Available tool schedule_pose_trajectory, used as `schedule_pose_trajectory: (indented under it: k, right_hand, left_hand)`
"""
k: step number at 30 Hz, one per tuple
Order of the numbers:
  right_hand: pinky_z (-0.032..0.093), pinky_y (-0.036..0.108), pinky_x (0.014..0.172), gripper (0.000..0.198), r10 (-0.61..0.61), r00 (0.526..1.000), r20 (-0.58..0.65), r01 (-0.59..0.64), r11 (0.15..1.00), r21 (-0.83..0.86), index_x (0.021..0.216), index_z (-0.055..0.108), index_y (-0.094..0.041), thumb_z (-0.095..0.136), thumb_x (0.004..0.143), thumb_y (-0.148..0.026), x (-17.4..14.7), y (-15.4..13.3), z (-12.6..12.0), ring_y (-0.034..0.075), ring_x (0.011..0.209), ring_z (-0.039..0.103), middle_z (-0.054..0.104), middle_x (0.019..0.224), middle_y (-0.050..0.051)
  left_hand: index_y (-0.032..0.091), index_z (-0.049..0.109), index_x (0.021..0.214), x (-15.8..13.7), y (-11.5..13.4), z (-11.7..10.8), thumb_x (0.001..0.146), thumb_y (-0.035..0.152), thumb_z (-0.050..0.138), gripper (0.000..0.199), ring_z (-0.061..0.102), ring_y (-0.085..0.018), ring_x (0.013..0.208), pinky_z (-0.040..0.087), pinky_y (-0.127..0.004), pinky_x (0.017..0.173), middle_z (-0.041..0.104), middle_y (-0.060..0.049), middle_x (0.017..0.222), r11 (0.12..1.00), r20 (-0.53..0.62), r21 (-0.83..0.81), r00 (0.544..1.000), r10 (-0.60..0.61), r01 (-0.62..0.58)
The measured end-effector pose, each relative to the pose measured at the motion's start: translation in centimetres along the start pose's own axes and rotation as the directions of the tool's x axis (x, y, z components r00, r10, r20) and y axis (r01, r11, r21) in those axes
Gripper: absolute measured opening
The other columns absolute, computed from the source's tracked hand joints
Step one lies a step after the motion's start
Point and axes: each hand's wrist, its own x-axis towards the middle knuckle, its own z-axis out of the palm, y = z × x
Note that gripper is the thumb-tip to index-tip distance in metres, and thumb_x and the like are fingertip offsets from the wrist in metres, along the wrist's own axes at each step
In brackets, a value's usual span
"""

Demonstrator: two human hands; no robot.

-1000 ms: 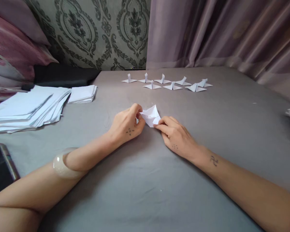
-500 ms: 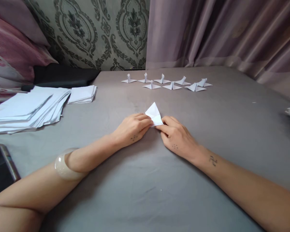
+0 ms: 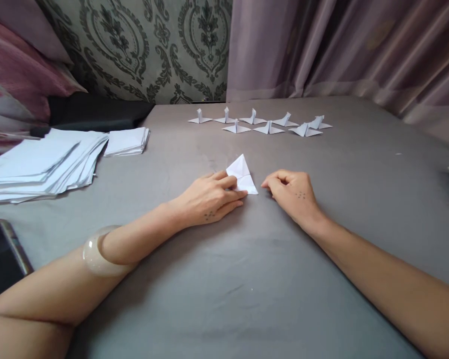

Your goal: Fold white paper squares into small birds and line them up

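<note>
A small white folded paper (image 3: 242, 168), roughly triangular with its point away from me and creases across it, lies on the grey cloth in front of me. My left hand (image 3: 217, 194) holds it down, fingers over its left side and lower edge, which hides part of it. My right hand (image 3: 290, 192) is just right of the paper, not touching it. Its fingers are curled in and closed, with nothing visible in them.
Several folded paper birds (image 3: 268, 128) stand in two rows at the back. To the left are a stack of large white sheets (image 3: 41, 162), a stack of smaller sheets (image 3: 125, 141) and a phone (image 3: 3, 259). Curtains (image 3: 269, 50) hang behind.
My right hand has let go of the paper and moved right, its fingers curling in. My left hand's fingers have shifted slightly right over the paper, and more of the paper shows.
</note>
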Motion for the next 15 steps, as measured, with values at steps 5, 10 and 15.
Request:
schedule_pose_trajectory:
  k: [5, 10, 15]
  right_hand:
    - [0.042, 0.028, 0.063, 0.021, -0.118, 0.992, 0.034, 0.121, 0.988, -0.099, 0.070, 0.070, -0.019, 0.050, 0.072, -0.015, -0.5, 0.0, 0.5, 0.012, 0.061, 0.054, 0.067, 0.078, 0.001]
    - [0.045, 0.029, 0.069, 0.015, -0.158, 0.983, 0.090, 0.173, 0.964, -0.203, 0.081, 0.069, -0.020, 0.060, 0.079, -0.032, -0.9, -0.5, 0.9, 0.013, 0.067, 0.056, 0.064, 0.088, 0.002]
    - [0.045, 0.030, 0.066, 0.023, -0.135, 0.988, 0.076, 0.150, 0.956, -0.254, 0.088, 0.067, -0.020, 0.067, 0.076, -0.040, -1.0, -0.6, 1.0, 0.012, 0.066, 0.055, 0.062, 0.091, 0.003]
  left_hand:
    - [0.033, 0.058, 0.131, 0.2, 0.1, 0.2, 0.098, 0.042, 0.038, 0.040, 0.052, -0.021, 0.088, 0.047, -0.038, 0.083, 0.058, -0.011, 0.103, 1.000, 0.006, -0.003, 1.000, -0.016, 0.016]
    - [0.021, 0.068, 0.113, 0.1, -0.3, 0.9, 0.098, 0.040, 0.041, 0.036, 0.057, -0.019, 0.087, 0.048, -0.032, 0.079, 0.063, -0.010, 0.098, 0.996, -0.127, -0.079, 0.991, -0.043, 0.033]
    - [0.017, 0.068, 0.092, 0.0, -0.6, 1.3, 0.098, 0.030, 0.042, 0.030, 0.063, -0.017, 0.085, 0.049, -0.026, 0.073, 0.068, -0.007, 0.092, 0.985, -0.209, -0.139, 0.969, -0.134, 0.106]
